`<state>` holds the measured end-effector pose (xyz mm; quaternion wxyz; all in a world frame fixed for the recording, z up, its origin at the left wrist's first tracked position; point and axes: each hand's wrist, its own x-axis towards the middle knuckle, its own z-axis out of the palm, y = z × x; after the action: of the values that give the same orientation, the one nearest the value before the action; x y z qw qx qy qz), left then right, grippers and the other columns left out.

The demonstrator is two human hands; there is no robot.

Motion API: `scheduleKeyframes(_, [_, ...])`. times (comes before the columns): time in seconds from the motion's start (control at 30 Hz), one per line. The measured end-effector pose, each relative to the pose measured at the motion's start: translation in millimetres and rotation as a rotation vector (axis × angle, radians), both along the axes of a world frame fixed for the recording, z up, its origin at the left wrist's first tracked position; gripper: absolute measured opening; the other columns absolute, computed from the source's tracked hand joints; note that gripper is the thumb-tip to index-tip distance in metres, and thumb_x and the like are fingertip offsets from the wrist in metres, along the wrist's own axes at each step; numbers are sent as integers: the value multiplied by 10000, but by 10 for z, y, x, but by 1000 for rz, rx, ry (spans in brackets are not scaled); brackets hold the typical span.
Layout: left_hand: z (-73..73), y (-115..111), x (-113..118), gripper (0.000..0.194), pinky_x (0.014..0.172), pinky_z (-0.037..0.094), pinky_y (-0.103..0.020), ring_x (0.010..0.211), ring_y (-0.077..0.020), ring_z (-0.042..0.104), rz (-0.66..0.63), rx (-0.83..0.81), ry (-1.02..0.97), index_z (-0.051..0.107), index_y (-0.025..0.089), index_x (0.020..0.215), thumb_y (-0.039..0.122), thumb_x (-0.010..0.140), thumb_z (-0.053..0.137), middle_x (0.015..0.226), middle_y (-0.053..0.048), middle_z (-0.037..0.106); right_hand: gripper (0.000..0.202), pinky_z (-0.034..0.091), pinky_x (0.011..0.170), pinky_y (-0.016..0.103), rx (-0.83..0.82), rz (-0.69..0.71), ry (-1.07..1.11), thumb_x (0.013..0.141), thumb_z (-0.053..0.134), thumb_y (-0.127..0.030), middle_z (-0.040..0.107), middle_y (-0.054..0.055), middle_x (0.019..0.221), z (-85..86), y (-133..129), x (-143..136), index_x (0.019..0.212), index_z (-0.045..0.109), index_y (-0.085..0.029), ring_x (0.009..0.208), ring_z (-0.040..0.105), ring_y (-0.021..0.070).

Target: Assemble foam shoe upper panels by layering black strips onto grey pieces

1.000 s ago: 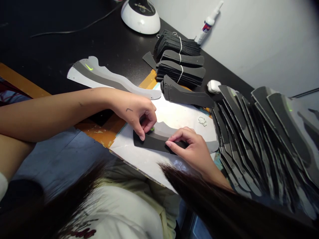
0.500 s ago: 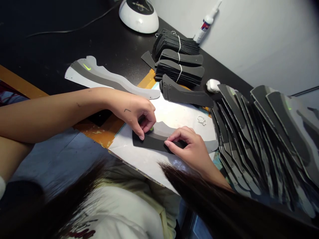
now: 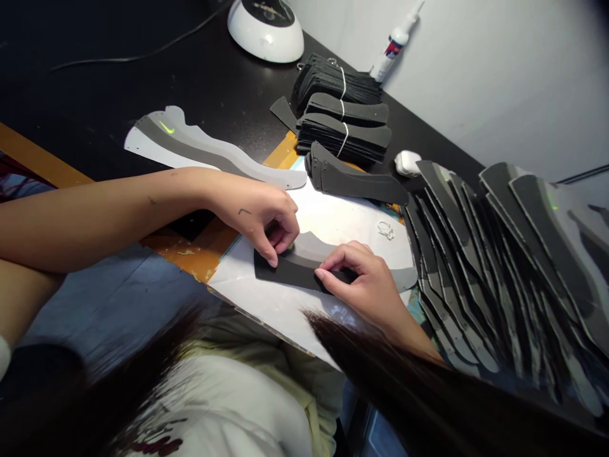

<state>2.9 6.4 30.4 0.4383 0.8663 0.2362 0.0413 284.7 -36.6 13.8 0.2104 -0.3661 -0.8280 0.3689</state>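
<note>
A black strip (image 3: 292,271) lies along the near edge of a grey shoe-upper panel (image 3: 311,246) on a white board (image 3: 271,304). At the strip's left end, my left hand (image 3: 271,222) is closed, its thumb and curled fingers pressed on the black material. A small yellow-green mark shows partly beside these fingers. Further right, my right hand (image 3: 364,279) pinches the strip with thumb and forefinger. The panel's light grey right end shows past that hand. Behind the hands sits a small stack of loose black pieces (image 3: 354,181).
Another grey panel (image 3: 200,143) with a yellow-green swoosh lies beyond my left forearm. Banded black bundles (image 3: 342,136), a white lamp-like base (image 3: 266,41) and a nozzle bottle (image 3: 392,51) stand behind. Overlapping panels (image 3: 457,254) crowd the right. A white band (image 3: 385,230) lies on the board.
Almost nothing differs. Both hands stay on the strip in the same grip, and the whole view has shifted by only a few pixels.
</note>
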Motion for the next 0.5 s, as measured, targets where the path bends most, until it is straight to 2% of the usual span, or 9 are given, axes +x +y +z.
scheduleKeyframes(0.5, [-6,6,4,123,678,406,-249,702,-144,576,-4,55,17,783,253,815,335,828,874,751,2,650,102,431,774,351,7,1,-9,867,757,-210,693,-15,763,0,-4,-1,783,710,-246,769,620,184])
